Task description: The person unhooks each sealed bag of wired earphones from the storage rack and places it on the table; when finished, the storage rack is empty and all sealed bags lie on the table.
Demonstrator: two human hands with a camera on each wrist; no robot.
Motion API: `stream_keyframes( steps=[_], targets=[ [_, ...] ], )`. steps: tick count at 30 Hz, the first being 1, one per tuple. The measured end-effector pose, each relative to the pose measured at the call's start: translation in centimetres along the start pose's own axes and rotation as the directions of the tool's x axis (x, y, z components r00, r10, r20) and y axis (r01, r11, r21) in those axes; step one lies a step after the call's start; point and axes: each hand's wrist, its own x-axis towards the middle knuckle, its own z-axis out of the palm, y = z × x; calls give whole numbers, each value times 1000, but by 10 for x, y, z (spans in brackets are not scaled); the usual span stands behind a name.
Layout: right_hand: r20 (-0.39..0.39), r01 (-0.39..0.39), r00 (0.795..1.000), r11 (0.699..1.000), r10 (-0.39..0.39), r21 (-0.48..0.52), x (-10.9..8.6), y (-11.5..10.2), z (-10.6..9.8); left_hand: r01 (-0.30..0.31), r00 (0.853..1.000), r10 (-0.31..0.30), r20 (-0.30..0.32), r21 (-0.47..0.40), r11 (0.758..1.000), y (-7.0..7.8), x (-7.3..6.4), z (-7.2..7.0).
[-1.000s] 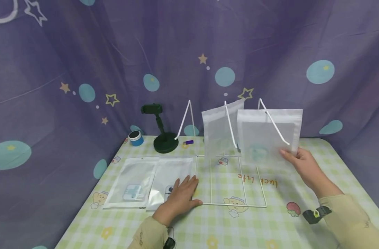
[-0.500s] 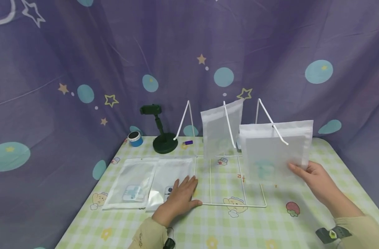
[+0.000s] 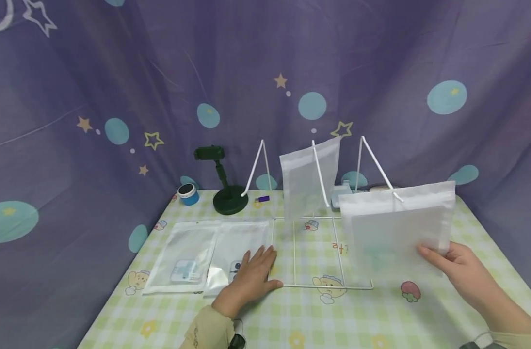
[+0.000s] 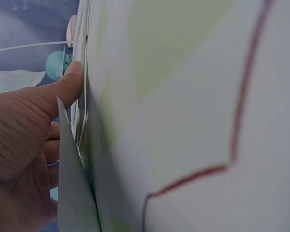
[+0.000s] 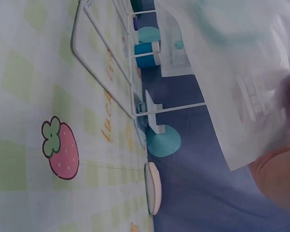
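My right hand [image 3: 463, 271] pinches the lower right edge of a frosted zip bag [image 3: 396, 232], with the thumb in front. The bag's top edge is at the tip of the right arm of a white wire rack [image 3: 378, 162]; a faint teal shape shows inside. Another frosted bag [image 3: 302, 174] hangs on the rack's middle arm. My left hand [image 3: 249, 286] lies with fingers spread on a flat bag [image 3: 245, 242], its thumb at the rack's base rod. In the left wrist view, that thumb [image 4: 63, 89] touches the rod's side; the palm is partly hidden by the bag.
A second flat bag [image 3: 184, 247] lies at the left. Behind are a dark phone stand [image 3: 230, 201], a blue jar [image 3: 188, 195], a small purple item [image 3: 262, 199] and a pale blue object [image 3: 340, 194]. A purple curtain [image 3: 248, 58] rises behind the table.
My right hand has drawn its bag toward me, down and rightward along the rack's right arm to the tip. The left hand has stayed in place.
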Motion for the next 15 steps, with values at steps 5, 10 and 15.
stream_keyframes(
  steps=[5,10,15],
  targets=[
    [-17,23,1000,1000,-24,-11,-12,-5,-4,4,1000,-4,2,5,1000,1,1,-1],
    [-65,71,995,997,-72,-17,-19,-12,-9,10,1000,-10,8,1,1000,1,1,0],
    [-157,219,969,957,-190,192,-22,-16,-20,11,1000,-11,9,-3,1000,0,2,1]
  ],
)
